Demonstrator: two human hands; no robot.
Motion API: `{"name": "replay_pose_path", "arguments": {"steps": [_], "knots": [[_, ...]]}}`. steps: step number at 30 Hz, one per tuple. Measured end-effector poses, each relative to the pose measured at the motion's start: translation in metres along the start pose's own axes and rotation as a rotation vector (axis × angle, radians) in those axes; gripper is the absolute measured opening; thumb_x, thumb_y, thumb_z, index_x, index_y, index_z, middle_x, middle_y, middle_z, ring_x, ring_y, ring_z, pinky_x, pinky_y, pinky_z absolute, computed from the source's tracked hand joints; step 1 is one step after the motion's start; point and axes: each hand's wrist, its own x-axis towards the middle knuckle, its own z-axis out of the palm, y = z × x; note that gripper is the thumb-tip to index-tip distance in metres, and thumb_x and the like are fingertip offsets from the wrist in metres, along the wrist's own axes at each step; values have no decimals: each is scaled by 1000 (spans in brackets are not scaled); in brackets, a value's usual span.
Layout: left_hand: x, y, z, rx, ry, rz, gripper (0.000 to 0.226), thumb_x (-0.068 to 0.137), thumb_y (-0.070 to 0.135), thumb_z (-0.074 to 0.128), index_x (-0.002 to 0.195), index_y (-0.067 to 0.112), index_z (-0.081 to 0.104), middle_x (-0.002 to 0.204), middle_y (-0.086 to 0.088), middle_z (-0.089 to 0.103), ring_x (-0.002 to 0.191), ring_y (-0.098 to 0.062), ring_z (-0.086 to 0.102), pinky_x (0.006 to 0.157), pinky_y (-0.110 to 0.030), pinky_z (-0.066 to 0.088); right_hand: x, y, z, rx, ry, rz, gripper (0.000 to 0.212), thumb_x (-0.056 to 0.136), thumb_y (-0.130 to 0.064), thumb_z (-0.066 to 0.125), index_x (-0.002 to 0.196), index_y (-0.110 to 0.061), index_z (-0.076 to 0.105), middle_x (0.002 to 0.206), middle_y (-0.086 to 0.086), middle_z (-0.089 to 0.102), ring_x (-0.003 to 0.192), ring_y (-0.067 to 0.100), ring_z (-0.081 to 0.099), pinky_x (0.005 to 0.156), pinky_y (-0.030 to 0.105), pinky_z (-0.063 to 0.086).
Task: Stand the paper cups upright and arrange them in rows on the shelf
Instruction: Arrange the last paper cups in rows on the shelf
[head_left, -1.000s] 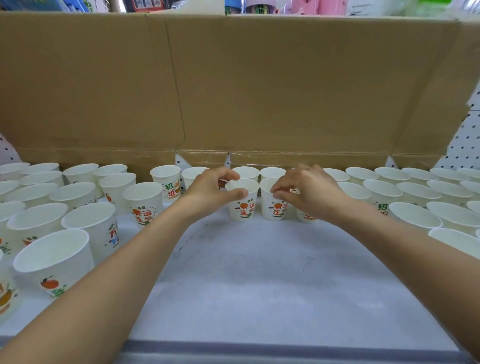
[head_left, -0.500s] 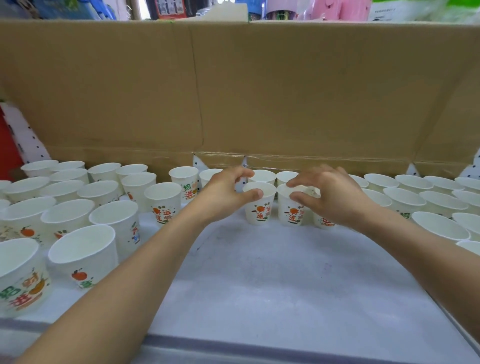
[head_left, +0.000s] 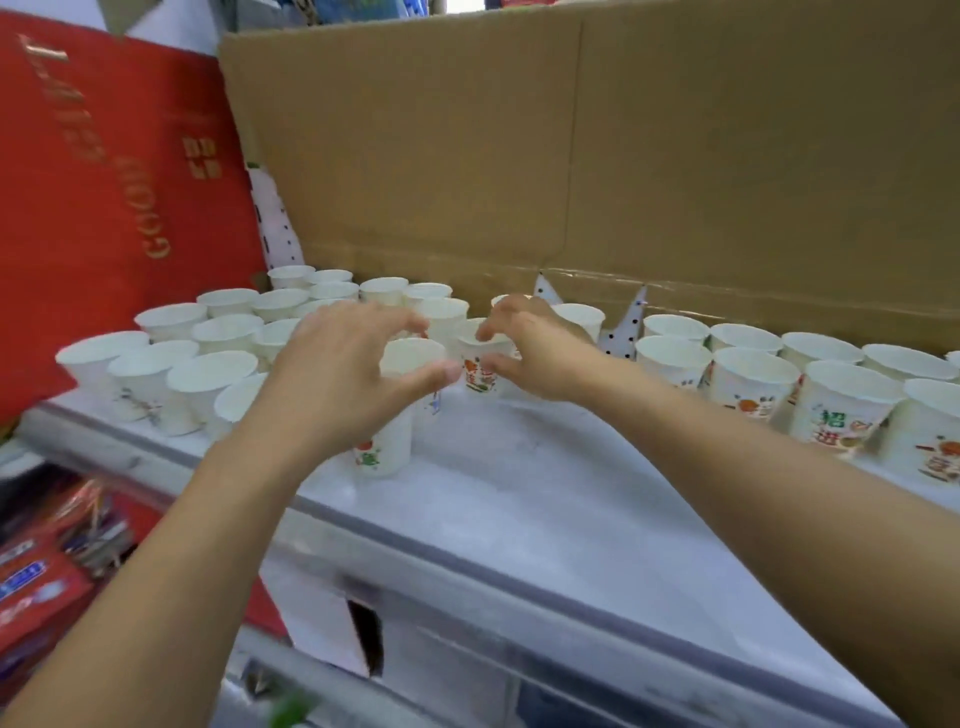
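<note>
Standing behind both grips: cardboard panel. Carrying everything beneath them: shelf. Coming into view left of the left grip since the last frames: red box. Clasping one paper cup round its rim with left hand; sitting nearer now, pulled clear of the row, probably heading for the cup group further left. Pinching a second cup at its rim, just right of that, with right hand. Blurring badly; hiding fingertip contact on both rims, so firmness unclear.

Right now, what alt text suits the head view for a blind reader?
The left hand grips the front cup and the right hand pinches the rear cup, both upright on a white shelf. More paper cups stand in rows beside them.
</note>
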Motion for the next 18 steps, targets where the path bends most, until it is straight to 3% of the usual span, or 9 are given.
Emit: {"name": "replay_pose_path", "arguments": {"steps": [3, 7, 9, 11, 14, 18], "knots": [[-16, -17, -6, 258, -113, -22, 100, 59, 94, 19, 132, 34, 52, 129, 6, 61, 129, -13, 44, 118, -46, 9, 3, -7, 2, -23, 50, -14, 15, 91, -28, 58, 97, -18, 68, 114, 1, 54, 112, 23, 47, 86, 45, 48], [-19, -20, -7, 385, -169, -8, 88, 64, 90, 29, 129, 35, 50, 120, 8, 64, 127, -12, 44, 118, -46, -3, -21, -7, -13, -11, 28, -12, 14, 92, -26, 57, 94, -17, 67, 114, 0, 56, 109, 21, 48, 82, 44, 50], [-17, -15, -5, 389, -169, 19, 74, 71, 81, 42, 129, 35, 50, 119, 12, 64, 124, -13, 46, 118, -44, 0, -44, -5, -29, -24, 8, -25, 12, 92, -29, 57, 92, -20, 65, 115, -2, 55, 110, 18, 47, 82, 44, 50], [-16, -6, -1, 332, -175, 47, 65, 74, 76, 49, 126, 36, 50, 120, 12, 61, 119, -14, 48, 115, -40, 16, -74, -2, -47, -36, -7, -15, 7, 92, -32, 57, 89, -27, 61, 118, -6, 54, 112, 15, 45, 83, 43, 49], [-16, 18, 10, 134, -216, 45, 56, 74, 71, 56, 119, 38, 53, 122, 14, 53, 106, -13, 51, 90, -34, 43, -122, 7, -71, -76, -34, 14, 8, 92, -34, 56, 86, -31, 56, 117, -9, 54, 109, 11, 46, 83, 39, 48], [-11, 69, 35, -71, -274, 150, 50, 69, 72, 61, 107, 40, 54, 117, 18, 46, 99, -8, 51, 83, -31, 49, -185, 31, -102, -135, -34, 129, 11, 92, -35, 57, 81, -33, 55, 116, -13, 54, 101, 10, 49, 82, 36, 47]]}}
